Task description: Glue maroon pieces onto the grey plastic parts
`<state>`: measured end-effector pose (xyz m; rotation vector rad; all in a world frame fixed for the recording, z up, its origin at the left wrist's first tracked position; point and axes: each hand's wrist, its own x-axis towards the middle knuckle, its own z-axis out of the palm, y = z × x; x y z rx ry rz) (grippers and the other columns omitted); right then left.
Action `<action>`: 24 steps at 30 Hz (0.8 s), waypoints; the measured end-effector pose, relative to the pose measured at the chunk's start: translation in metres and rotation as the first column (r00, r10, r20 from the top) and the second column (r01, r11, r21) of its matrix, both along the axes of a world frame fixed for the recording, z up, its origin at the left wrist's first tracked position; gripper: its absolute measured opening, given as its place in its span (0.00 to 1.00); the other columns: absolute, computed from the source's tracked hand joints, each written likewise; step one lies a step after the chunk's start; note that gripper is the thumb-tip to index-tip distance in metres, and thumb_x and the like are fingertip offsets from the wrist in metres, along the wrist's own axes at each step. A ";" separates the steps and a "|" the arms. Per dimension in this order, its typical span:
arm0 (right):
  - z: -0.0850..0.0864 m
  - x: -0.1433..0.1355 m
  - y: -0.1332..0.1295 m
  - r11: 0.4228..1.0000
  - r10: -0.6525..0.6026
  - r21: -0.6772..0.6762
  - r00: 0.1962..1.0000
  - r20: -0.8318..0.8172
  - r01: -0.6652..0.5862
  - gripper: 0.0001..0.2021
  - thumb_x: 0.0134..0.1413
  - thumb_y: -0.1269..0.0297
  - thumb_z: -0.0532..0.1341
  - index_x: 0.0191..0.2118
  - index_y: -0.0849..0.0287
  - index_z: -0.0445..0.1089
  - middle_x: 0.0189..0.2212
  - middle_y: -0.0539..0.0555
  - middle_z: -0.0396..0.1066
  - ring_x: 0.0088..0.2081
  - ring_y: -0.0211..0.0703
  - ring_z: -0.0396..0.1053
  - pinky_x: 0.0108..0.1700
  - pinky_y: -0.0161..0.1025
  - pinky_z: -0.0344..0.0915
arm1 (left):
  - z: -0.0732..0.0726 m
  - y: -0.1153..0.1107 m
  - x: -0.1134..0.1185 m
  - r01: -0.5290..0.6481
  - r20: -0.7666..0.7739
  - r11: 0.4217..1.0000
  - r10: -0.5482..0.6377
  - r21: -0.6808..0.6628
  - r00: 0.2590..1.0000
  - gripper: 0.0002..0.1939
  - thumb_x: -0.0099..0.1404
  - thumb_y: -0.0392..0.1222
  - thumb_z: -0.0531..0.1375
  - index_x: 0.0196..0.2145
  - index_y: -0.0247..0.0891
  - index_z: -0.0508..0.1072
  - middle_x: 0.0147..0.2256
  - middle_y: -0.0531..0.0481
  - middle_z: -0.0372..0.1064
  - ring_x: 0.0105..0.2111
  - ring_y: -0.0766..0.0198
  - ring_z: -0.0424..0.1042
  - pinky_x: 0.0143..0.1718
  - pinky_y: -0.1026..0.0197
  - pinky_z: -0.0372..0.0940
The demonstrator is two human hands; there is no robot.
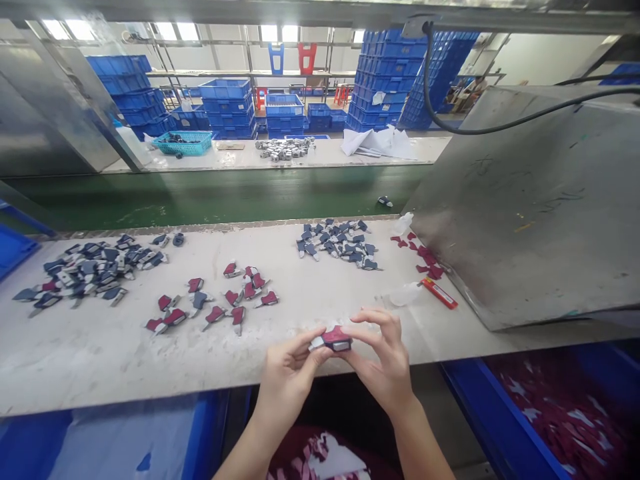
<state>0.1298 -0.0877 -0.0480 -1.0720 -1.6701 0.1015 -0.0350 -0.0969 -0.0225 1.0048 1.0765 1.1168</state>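
Between my hands, over the table's front edge, is a small part with a dark red top, a dark side and a pale grey tip [336, 338]. My left hand [290, 370] pinches its pale end between thumb and fingers. At its other end, my right hand [383, 360] holds it with thumb and index finger, the other fingers raised. Similar red-topped parts [250, 290] lie loosely on the table to the left, with a blue-grey one [199, 301] among them. Farther off are a pile of blue-grey parts [340, 241] and a larger pile [93, 267] at the left.
Dark red cut pieces [427, 257] and a red cutter-like tool [440, 293] lie beside a metal housing [545, 200] on the right. Behind the table [125, 367] runs a green conveyor belt [225, 197]. Blue bins [505, 413] stand below; scraps [335, 460] rest on my lap.
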 end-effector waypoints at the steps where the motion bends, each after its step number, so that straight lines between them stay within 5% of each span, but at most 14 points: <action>1: 0.003 0.002 0.001 0.999 0.016 0.051 0.998 0.065 -0.019 0.08 0.57 0.67 0.67 0.42 0.48 0.75 0.38 0.54 0.71 0.48 0.49 0.67 0.48 0.48 0.69 | 0.001 0.000 -0.001 0.009 0.014 1.000 -0.009 -0.012 1.000 0.14 0.58 0.40 0.68 0.43 0.36 0.82 0.39 0.46 0.82 0.39 0.52 0.82 0.43 0.58 0.78; 6: 0.009 0.003 0.004 0.988 0.071 0.121 0.974 0.216 -0.099 0.10 0.59 0.75 0.64 0.39 0.49 0.72 0.32 0.51 0.73 0.46 0.47 0.67 0.47 0.46 0.67 | 0.003 -0.002 -0.003 0.032 0.006 0.998 -0.032 -0.049 0.999 0.14 0.58 0.40 0.68 0.43 0.37 0.82 0.39 0.46 0.82 0.39 0.52 0.82 0.43 0.58 0.78; 12: 0.004 -0.001 0.004 0.970 -0.023 0.241 0.970 0.244 -0.037 0.12 0.57 0.79 0.63 0.36 0.49 0.73 0.28 0.49 0.74 0.45 0.46 0.64 0.41 0.40 0.61 | 0.006 -0.002 -0.001 0.034 0.028 0.998 -0.032 -0.062 0.999 0.11 0.57 0.42 0.69 0.39 0.37 0.83 0.36 0.47 0.83 0.36 0.54 0.82 0.41 0.60 0.78; 19: -0.001 -0.008 0.002 0.976 -0.025 0.217 0.999 0.037 0.016 0.06 0.57 0.69 0.66 0.39 0.54 0.70 0.29 0.50 0.72 0.34 0.43 0.65 0.38 0.42 0.61 | 0.005 -0.001 0.001 0.046 0.127 0.995 -0.035 -0.088 0.991 0.17 0.57 0.51 0.70 0.37 0.34 0.82 0.31 0.45 0.82 0.31 0.54 0.82 0.37 0.58 0.78; 24: -0.001 -0.010 0.000 0.975 -0.006 0.221 0.997 0.081 -0.012 0.02 0.63 0.64 0.62 0.38 0.55 0.70 0.30 0.50 0.69 0.35 0.42 0.64 0.38 0.41 0.62 | -0.001 -0.004 -0.001 0.062 0.128 0.993 -0.049 -0.098 0.991 0.18 0.57 0.52 0.70 0.38 0.34 0.82 0.31 0.44 0.82 0.30 0.53 0.81 0.35 0.56 0.79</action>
